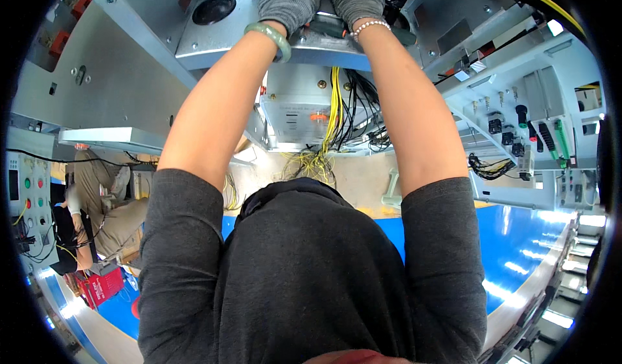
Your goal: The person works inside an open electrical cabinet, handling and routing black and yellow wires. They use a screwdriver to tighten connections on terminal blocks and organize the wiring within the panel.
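Note:
Both my arms reach straight out to a grey metal cabinet [129,72] at the top of the view. My left hand [288,2] wears a grey glove and a green bangle, and it curls over the top of a metal shelf [220,46]. My right hand [357,0], also gloved and with a bead bracelet, is closed around a dark green and black tool handle [330,28] lying between the two hands. The tool's tip is hidden. Below the shelf hang yellow and black wires [337,114] beside a grey box [295,108].
A round black hole [214,9] sits in the panel left of my hands. At right a panel [538,124] carries switches and green terminals. Another person [103,202] crouches at lower left near a red box [100,285]. The floor [518,234] is blue.

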A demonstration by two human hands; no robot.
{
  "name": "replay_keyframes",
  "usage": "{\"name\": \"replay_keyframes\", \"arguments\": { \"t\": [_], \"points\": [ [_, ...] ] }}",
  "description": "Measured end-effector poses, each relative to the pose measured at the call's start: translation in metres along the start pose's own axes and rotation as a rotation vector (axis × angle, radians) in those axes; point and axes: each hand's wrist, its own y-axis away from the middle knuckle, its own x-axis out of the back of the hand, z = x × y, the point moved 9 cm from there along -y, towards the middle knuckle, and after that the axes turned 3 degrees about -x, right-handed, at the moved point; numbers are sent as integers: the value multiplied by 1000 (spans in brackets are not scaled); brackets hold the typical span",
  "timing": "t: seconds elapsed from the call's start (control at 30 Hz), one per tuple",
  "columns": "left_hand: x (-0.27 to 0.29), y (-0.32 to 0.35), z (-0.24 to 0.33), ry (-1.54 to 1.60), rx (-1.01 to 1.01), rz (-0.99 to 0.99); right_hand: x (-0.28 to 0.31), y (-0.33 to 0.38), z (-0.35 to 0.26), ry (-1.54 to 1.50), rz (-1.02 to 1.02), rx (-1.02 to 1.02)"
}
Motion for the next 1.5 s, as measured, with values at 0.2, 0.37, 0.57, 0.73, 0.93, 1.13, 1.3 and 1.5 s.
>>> {"name": "replay_keyframes", "arguments": {
  "t": [0.2,0.37,0.57,0.73,0.93,1.13,1.3,1.5],
  "points": [
    [24,33,27,19,-29,48,13,3,-9,-24,98,47],
    [14,29,33,49,-71,58,40,25,-14,-44,73,49],
    [-15,-4,8,121,-77,-74,32,21,-7,-122,83,-10],
    [-6,3,8,-7,-163,-46,41,25,-9,-103,-31,-49],
    [0,22,18,-51,-50,-74,34,15,-8,-53,-63,75],
    [8,17,24,180,-141,-36,28,5,-5,-36,136,155],
    [1,9,25,156,-150,-49,24,2,-7,40,104,172],
    [0,14,26,202,-55,-109,31,8,-9,13,43,139]
  ]
}}
